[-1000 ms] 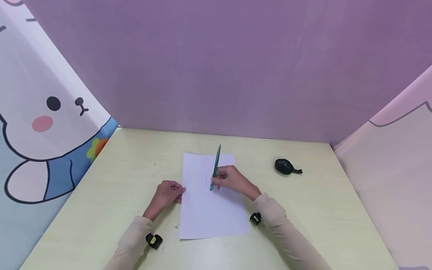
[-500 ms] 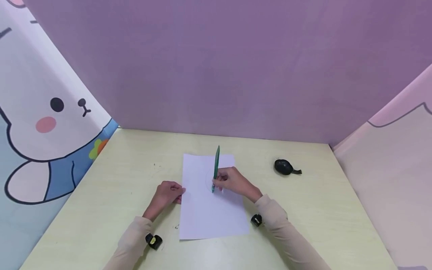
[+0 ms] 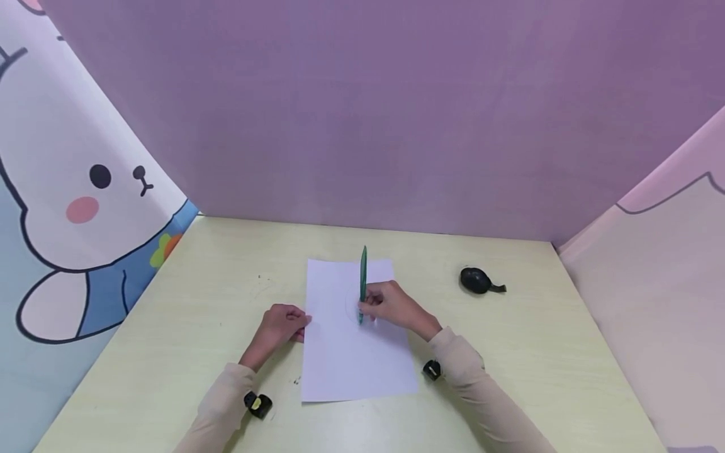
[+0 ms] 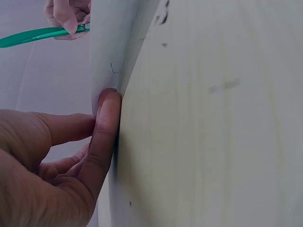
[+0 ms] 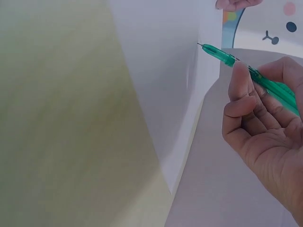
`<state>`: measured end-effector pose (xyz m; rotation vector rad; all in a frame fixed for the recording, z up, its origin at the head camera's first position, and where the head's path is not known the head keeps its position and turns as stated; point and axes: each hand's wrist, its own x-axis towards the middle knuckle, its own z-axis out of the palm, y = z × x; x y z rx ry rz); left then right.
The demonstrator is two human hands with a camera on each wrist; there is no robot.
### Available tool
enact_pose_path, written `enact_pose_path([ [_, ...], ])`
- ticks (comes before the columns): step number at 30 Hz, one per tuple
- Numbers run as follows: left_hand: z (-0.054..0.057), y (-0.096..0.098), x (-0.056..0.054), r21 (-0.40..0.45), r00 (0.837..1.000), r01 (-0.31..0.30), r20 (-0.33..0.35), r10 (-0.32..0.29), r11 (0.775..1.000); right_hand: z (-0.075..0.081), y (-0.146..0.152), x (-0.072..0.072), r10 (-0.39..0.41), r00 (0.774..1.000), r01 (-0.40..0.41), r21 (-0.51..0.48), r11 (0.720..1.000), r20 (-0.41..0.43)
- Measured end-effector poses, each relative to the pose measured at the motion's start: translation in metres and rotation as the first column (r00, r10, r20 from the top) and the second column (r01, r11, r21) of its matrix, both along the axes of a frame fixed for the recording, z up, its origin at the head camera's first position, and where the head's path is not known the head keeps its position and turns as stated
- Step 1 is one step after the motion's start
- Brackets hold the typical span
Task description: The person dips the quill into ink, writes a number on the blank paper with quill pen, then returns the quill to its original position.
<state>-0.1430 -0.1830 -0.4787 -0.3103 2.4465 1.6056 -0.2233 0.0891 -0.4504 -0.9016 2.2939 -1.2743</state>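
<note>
A white sheet of paper (image 3: 351, 365) lies on the table in the head view, with a faint curved line on its upper half. At its left edge, my left hand (image 3: 281, 326) pinches the paper between thumb and forefinger, as the left wrist view shows up close. My right hand (image 3: 393, 306) grips a green pen (image 3: 364, 277) near its lower end, over the paper's upper middle. The pen stands almost upright. In the right wrist view its thin point (image 5: 199, 43) meets the sheet, the thumb and fingers curled round the barrel.
A black bulb-shaped thing with a short nozzle (image 3: 477, 280) lies on the table (image 3: 226, 264) to the right of the paper. Small dark marks dot the tabletop left of the sheet. A purple wall (image 3: 362, 113) rises behind, with printed panels at both sides.
The pen tip has moved slightly right and down over the paper, and the pen has tilted more upright. My left hand has stayed at the paper's edge.
</note>
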Motion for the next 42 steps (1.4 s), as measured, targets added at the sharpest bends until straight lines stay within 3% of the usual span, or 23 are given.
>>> enact_pose_path([
  [6,-0.0023,-0.0011,-0.0001,0.007,1.000,-0.004,0.006,0.004,1.000,0.0020,0.0017,0.0024,0.007,1.000,-0.007,0.004,1.000,-0.029],
  [13,0.0000,-0.0008,-0.0022,0.015,1.000,0.007,-0.009,-0.007,1.000,0.0026,0.0031,-0.0008,-0.021,0.991,0.026,0.041,0.999,-0.129],
  [42,0.0001,-0.0021,-0.0017,-0.009,1.000,0.030,0.004,-0.030,1.000,-0.0033,0.0037,-0.0026,-0.108,0.978,0.117,0.041,0.992,-0.181],
])
